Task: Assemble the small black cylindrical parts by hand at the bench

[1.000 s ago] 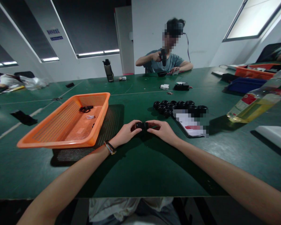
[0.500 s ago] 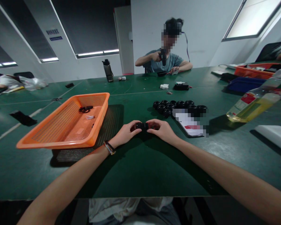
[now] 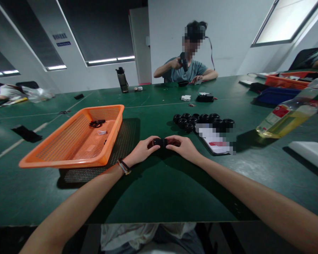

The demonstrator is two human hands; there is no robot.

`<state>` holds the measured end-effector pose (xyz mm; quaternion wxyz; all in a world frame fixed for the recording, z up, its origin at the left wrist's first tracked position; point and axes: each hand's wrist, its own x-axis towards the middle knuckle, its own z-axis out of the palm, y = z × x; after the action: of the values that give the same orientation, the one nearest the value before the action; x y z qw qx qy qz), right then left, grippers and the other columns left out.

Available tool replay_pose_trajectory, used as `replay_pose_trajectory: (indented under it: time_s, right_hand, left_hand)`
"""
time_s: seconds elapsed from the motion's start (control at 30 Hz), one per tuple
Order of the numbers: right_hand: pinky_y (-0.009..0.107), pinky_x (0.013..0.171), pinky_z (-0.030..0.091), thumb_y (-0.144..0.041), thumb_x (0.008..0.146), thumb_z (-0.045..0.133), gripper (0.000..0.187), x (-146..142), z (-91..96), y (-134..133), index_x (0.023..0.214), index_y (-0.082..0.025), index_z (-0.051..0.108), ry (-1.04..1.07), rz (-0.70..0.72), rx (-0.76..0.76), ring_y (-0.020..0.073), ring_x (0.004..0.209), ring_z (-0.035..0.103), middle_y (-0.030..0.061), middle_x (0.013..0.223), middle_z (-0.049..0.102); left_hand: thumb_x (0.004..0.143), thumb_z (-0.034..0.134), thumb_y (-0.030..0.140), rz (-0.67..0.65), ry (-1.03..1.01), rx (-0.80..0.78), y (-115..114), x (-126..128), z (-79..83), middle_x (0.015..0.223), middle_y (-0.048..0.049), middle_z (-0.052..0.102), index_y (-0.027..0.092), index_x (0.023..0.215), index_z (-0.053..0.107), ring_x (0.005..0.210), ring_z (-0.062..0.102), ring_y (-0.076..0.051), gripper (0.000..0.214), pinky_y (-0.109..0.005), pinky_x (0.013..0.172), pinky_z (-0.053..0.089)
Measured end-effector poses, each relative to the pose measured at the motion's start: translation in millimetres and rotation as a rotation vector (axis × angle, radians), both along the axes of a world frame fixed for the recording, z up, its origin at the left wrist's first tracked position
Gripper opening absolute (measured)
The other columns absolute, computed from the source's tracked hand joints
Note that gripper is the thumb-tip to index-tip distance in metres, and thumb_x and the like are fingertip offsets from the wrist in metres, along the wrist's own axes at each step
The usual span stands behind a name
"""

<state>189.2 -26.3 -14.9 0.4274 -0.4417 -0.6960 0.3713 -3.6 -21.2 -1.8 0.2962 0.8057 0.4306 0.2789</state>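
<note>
Between my two hands, just above the green table, is a small black round part, dark and partly covered by fingers. My left hand grips its left side between thumb and fingers, and a dark bracelet circles that wrist. From the other side, my right hand pinches the right end. Whether it is one piece or two joined pieces I cannot tell. Beyond my right hand sits a cluster of several glossy black round parts, resembling small wheels. A phone with a lit, blurred screen lies against them.
Left of my hands stands an orange mesh basket with a black cable inside. At right are a tilted bottle of yellow liquid, a white object and a blue tray. Across the table a person holds a dark power tool.
My hands stay almost in place; the black part between them has turned slightly. Across the table, the person's tool has shifted a little up and left.
</note>
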Motion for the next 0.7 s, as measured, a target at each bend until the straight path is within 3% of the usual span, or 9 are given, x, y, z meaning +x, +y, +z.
replay_pose_trajectory:
  time_s: [0.7]
  right_hand:
    - [0.033, 0.074, 0.05, -0.014, 0.065, 0.063, 0.032, -0.1, 2.7, -1.0, 0.097, -0.018, 0.062, -0.036, -0.003, 0.035, 0.0166, 0.077, 0.063, 0.0043, 0.085, 0.067]
  left_hand:
    - [0.081, 0.049, 0.031, -0.015, 0.0, -0.003, 1.0, -0.7, -1.9, 0.078, -0.0018, 0.059, 0.016, 0.107, 0.051, 0.065, 0.054, -0.013, 0.03, -0.024, 0.061, 0.044]
